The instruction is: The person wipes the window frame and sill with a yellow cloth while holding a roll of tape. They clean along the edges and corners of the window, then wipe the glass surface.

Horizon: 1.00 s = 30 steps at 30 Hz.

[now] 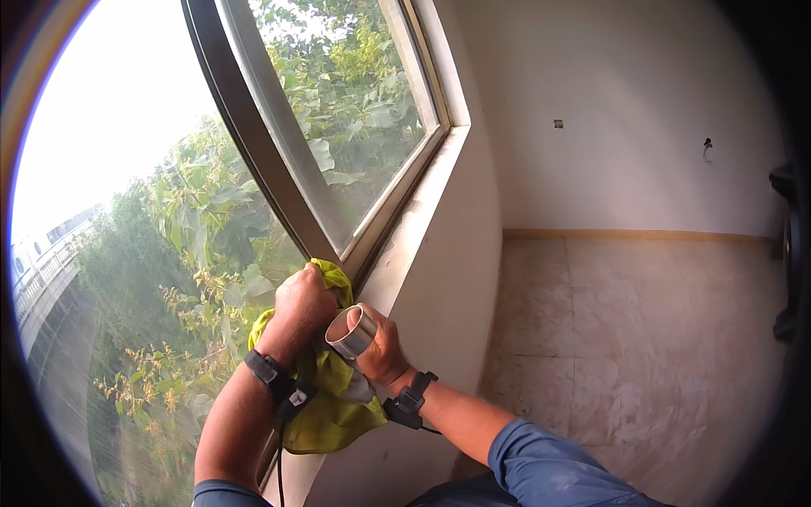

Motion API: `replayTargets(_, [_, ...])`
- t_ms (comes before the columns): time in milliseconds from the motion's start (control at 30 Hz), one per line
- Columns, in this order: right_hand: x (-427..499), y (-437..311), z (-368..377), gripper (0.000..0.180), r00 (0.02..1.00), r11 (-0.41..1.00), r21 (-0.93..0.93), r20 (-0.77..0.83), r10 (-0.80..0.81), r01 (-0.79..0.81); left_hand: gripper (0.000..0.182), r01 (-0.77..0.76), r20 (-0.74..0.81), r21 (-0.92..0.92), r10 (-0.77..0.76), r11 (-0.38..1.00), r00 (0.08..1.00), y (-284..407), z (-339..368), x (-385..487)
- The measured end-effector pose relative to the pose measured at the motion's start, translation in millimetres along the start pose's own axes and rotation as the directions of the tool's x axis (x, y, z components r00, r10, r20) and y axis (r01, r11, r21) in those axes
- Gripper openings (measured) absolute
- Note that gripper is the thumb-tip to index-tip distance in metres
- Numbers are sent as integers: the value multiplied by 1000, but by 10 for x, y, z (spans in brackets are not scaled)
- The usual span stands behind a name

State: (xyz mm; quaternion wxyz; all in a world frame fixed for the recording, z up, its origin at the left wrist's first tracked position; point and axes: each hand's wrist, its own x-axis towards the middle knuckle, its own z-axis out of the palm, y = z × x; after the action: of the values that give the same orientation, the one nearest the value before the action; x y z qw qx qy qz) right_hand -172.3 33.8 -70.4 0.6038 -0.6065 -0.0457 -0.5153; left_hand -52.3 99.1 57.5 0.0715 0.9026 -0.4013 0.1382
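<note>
My left hand (305, 298) is closed on a yellow-green cloth (332, 405) and presses it near the lower corner where the dark window frame (288, 215) meets the sill. The cloth hangs down below both hands and has a grey patch. In my right hand (383, 355), just beside the left, is a shiny metal cup (351, 333), tilted with its open rim towards me. What the cup holds cannot be seen. Both wrists wear black straps with small devices, and a cable runs down from the left one.
A pale window sill (405, 234) runs along the window, with a white wall (443, 304) under it. Behind the glass are leafy plants (222, 209). To the right lies a dusty tiled floor (608, 355); a wall socket opening (558, 124) and loose wires (708, 151) show beyond.
</note>
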Motion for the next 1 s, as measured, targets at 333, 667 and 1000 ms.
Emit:
replayTargets(333, [18,-163,-37,49,1000,999,45,0,-11,11,42,33,39,37,-34,999,999,338,121,870])
replayTargets(667, [27,-72,-35,16,998,1000,0,53,-22,22,45,-61,33,46,60,997,998,249,161,803])
replayTargets(1000, [22,-1,9,20,1000,1000,1,-5,28,-28,26,-210,194,107,187,972,963,-128,-190,-409])
